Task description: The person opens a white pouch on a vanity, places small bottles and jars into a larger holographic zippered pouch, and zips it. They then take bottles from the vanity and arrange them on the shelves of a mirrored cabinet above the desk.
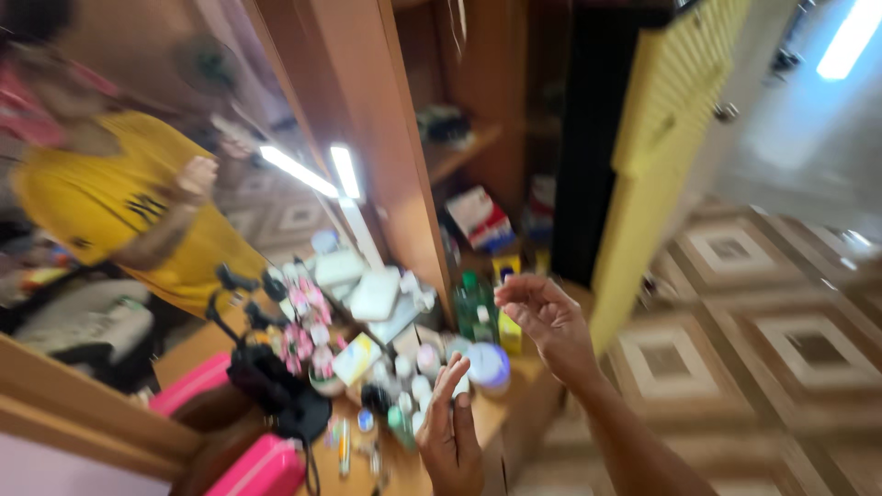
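The picture is blurred by motion. My left hand (450, 432) is raised at the bottom middle, fingers straight and together, holding nothing. My right hand (547, 317) hovers higher and to the right with fingers loosely curled and apart, also holding nothing. Both hang over a wooden dresser top (491, 413) crowded with small jars and bottles. A round white jar with a bluish lid (487, 366) stands just beyond my left fingertips. A green bottle (473, 308) stands left of my right hand.
A large mirror (165, 184) at the left reflects a person in a yellow shirt. A black bag (271, 386) and a pink case (262, 468) lie at the lower left. Wooden shelves (459, 147) rise behind. A yellow door (661, 138) and patterned floor tiles (735, 349) fill the right.
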